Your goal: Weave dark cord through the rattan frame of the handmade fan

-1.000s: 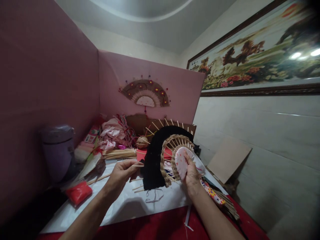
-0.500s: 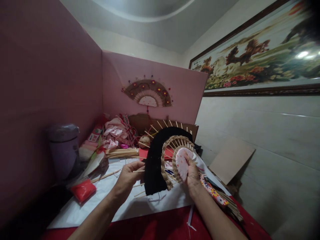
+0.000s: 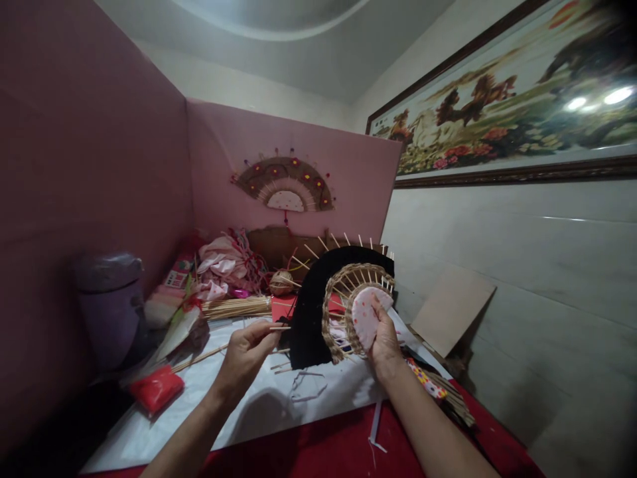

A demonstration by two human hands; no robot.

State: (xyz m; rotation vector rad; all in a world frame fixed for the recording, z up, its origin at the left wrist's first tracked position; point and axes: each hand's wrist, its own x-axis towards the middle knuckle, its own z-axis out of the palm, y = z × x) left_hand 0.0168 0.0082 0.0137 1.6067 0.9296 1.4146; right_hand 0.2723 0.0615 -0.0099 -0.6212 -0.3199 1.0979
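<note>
A fan-shaped piece with a black cloth band (image 3: pixel 311 322), braided straw rings and thin wooden sticks is held up over the white sheet. My right hand (image 3: pixel 385 338) grips its pale, red-dotted half-round centre (image 3: pixel 365 317), thumb on the front face and the other fingers hidden behind. On the fan's left side, my left hand (image 3: pixel 251 348) has thumb and fingers pressed together at the end of one stick (image 3: pixel 280 328), beside the black band's edge. More stick ends poke out beyond the band along the top and lower left.
A finished fan (image 3: pixel 286 186) hangs on the pink board. Behind lie a stick bundle (image 3: pixel 239 307), a twine ball (image 3: pixel 281 282) and pink cloth (image 3: pixel 223 259). At left are a lilac tumbler (image 3: pixel 110 312) and a red packet (image 3: pixel 157 390). Patterned fabric (image 3: pixel 426 380) lies right.
The view has shifted slightly. The fan has turned a little and its lower black end sits higher. My left hand's fingers have moved closer around the stick at the band's edge.
</note>
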